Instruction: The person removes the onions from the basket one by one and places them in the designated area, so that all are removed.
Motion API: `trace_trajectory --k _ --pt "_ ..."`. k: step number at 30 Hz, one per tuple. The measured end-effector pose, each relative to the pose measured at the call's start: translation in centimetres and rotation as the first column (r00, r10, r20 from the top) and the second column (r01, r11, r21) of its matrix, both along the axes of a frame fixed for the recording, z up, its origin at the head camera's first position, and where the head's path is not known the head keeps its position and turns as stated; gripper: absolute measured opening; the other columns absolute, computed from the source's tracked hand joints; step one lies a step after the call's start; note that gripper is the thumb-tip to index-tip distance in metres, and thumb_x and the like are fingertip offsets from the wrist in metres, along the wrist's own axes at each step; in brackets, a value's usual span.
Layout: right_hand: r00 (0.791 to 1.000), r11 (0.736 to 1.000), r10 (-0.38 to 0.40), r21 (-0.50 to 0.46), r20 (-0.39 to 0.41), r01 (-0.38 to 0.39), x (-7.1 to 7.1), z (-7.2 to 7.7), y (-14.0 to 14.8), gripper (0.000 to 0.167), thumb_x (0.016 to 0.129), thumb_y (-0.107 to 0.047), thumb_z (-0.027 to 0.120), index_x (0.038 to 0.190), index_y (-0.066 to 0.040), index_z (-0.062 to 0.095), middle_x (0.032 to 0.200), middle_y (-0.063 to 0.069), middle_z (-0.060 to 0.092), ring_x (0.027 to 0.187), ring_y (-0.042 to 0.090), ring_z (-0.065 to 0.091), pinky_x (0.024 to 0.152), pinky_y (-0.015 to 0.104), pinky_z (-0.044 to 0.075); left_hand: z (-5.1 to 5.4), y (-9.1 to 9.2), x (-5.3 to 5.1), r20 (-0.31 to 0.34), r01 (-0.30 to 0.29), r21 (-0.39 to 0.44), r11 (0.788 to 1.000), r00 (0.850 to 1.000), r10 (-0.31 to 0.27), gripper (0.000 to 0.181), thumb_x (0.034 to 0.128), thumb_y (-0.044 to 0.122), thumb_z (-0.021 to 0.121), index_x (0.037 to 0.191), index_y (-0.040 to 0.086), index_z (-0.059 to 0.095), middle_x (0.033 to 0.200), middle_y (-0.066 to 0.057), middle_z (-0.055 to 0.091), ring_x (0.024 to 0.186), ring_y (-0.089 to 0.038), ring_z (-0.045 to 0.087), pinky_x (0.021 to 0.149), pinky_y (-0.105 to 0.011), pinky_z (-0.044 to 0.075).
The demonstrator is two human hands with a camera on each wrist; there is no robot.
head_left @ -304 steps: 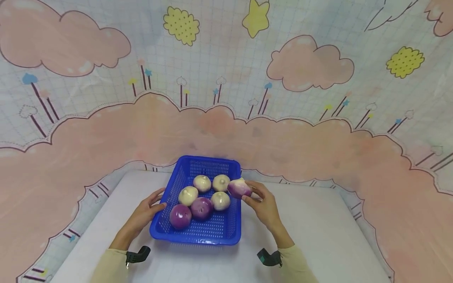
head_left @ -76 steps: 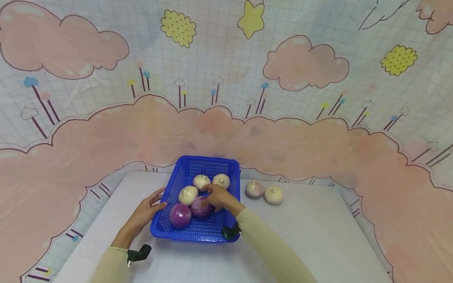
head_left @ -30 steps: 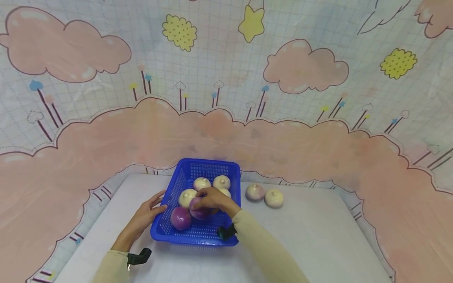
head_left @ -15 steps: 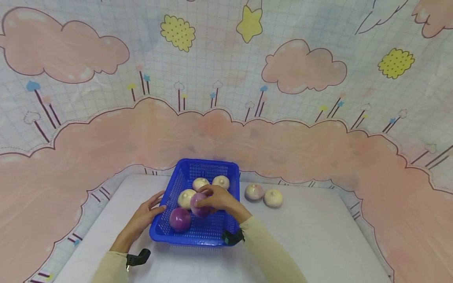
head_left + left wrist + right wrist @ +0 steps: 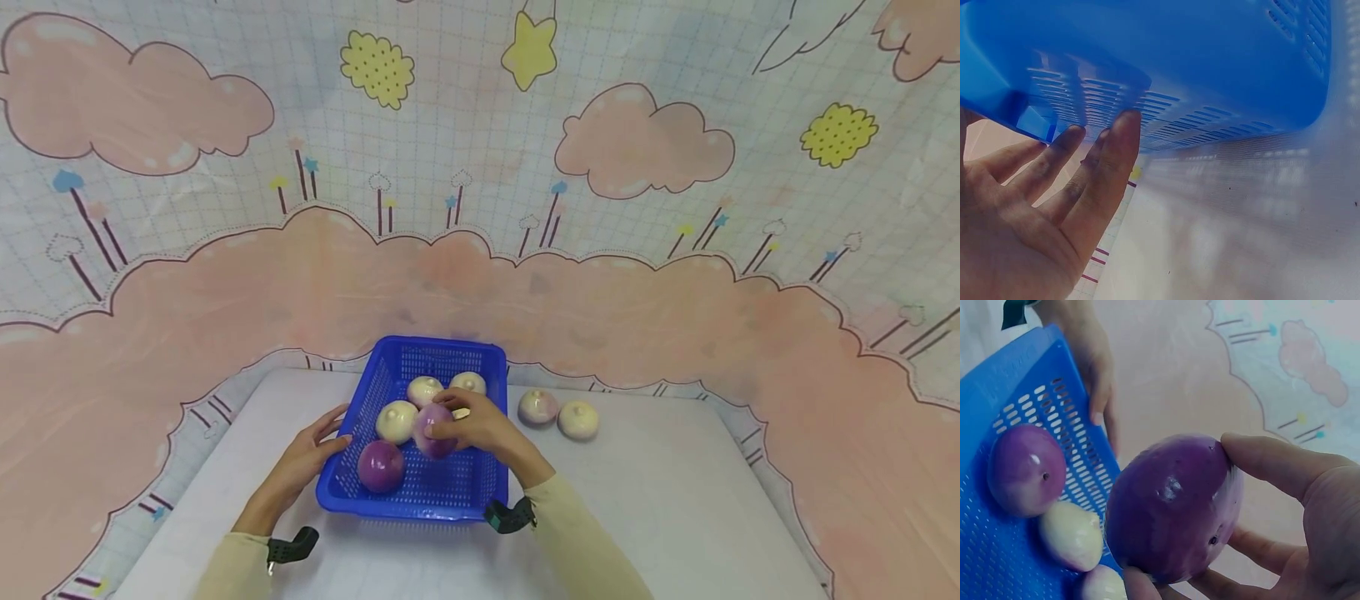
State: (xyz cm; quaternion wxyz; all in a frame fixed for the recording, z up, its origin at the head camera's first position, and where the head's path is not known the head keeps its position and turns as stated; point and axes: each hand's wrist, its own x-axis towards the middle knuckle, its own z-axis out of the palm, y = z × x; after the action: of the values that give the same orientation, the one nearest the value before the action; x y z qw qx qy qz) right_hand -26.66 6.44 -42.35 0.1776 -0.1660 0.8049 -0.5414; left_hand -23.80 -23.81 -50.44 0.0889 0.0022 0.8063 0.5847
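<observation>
My right hand (image 5: 476,423) pinches a glossy purple onion (image 5: 435,431) over the blue basket (image 5: 420,504). In the right wrist view, thumb and fingers curl round this onion (image 5: 1172,506), its dark dimple showing. Inside the basket are a purple onion (image 5: 381,467) and pale-topped onions, one at the left wall (image 5: 397,422), one behind it (image 5: 424,391) and one at the back right (image 5: 468,383), partly hidden by my hand. My left hand (image 5: 303,454) stays at the basket's left side. The left wrist view shows its straight fingers (image 5: 1124,137) against the outer wall (image 5: 1166,56).
Two pale onions, a pinkish one (image 5: 537,407) and a cream one (image 5: 578,421), sit side by side on the white table (image 5: 637,500), right of the basket. Behind the table hangs a cartoon-print cloth (image 5: 420,292).
Two onions now lie on the table, where none lay ten seconds ago. My right hand has gripped the purple onion and shifted it slightly right. The left hand stays put.
</observation>
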Motion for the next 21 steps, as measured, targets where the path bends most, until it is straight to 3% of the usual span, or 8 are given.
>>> trace_trajectory --k 5,15,21 --pt "1.000 0.999 -0.008 -0.037 -0.011 0.007 0.3 0.0 0.6 0.051 0.082 -0.028 0.078 0.128 -0.016 0.061 0.125 0.015 0.060 0.102 0.025 0.064 0.077 0.037 0.060 -0.2 0.0 -0.2 -0.006 -0.003 0.001 1.000 1.000 0.003 0.068 0.0998 0.024 0.055 0.158 0.016 0.020 0.159 -0.028 0.023 0.133 -0.050 0.046 0.097 -0.053 0.053" --pt "0.996 0.992 -0.039 -0.121 -0.076 0.029 0.9 0.1 1.7 0.053 0.084 -0.028 0.077 0.131 -0.014 0.058 0.132 0.011 0.060 0.114 0.029 0.062 0.086 0.039 0.060 -0.2 -0.1 -0.2 -0.006 -0.004 0.007 1.000 1.000 0.004 0.068 0.0997 0.025 0.055 0.158 0.016 0.020 0.159 -0.028 0.024 0.134 -0.049 0.046 0.098 -0.052 0.053" --pt "0.990 0.991 -0.083 -0.109 -0.117 0.071 1.4 -0.1 2.7 0.054 0.085 -0.028 0.075 0.134 -0.015 0.055 0.137 0.013 0.056 0.119 0.034 0.060 0.094 0.044 0.057 -0.2 -0.1 -0.3 -0.010 0.000 0.014 1.000 1.000 0.000 0.068 0.0997 0.024 0.055 0.158 0.016 0.020 0.158 -0.028 0.025 0.133 -0.049 0.047 0.096 -0.052 0.054"
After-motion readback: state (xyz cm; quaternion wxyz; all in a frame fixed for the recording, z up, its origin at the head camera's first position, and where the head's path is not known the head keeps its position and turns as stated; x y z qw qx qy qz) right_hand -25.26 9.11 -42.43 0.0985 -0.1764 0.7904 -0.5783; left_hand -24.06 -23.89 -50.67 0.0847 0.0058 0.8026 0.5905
